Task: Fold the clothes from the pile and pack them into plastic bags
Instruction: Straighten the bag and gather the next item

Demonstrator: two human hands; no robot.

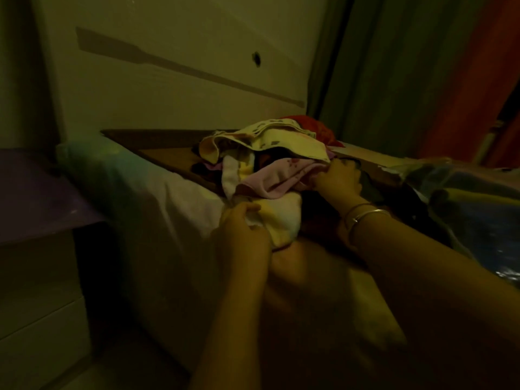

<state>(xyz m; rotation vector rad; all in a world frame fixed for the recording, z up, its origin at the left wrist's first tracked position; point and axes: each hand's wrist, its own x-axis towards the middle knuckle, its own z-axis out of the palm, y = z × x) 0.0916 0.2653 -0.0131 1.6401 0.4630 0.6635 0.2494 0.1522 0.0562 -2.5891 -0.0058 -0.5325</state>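
Observation:
A pile of clothes [270, 147] lies on the bed in dim light, with a cream patterned piece on top and a red one behind. My left hand [242, 229] grips a pale yellow-and-white garment [281, 218] at the pile's near edge. My right hand [339, 178], with bangles on its wrist, grips the edge of a pink printed garment [275, 178] in the middle of the pile. A shiny plastic bag [475, 198] lies at the right on the bed.
The bed's white sheet [168, 198] drops off to the left. A purple surface [33, 192] stands beside the bed at far left. The wall [168, 80] is behind the pile, and a red curtain [478, 80] hangs at the right.

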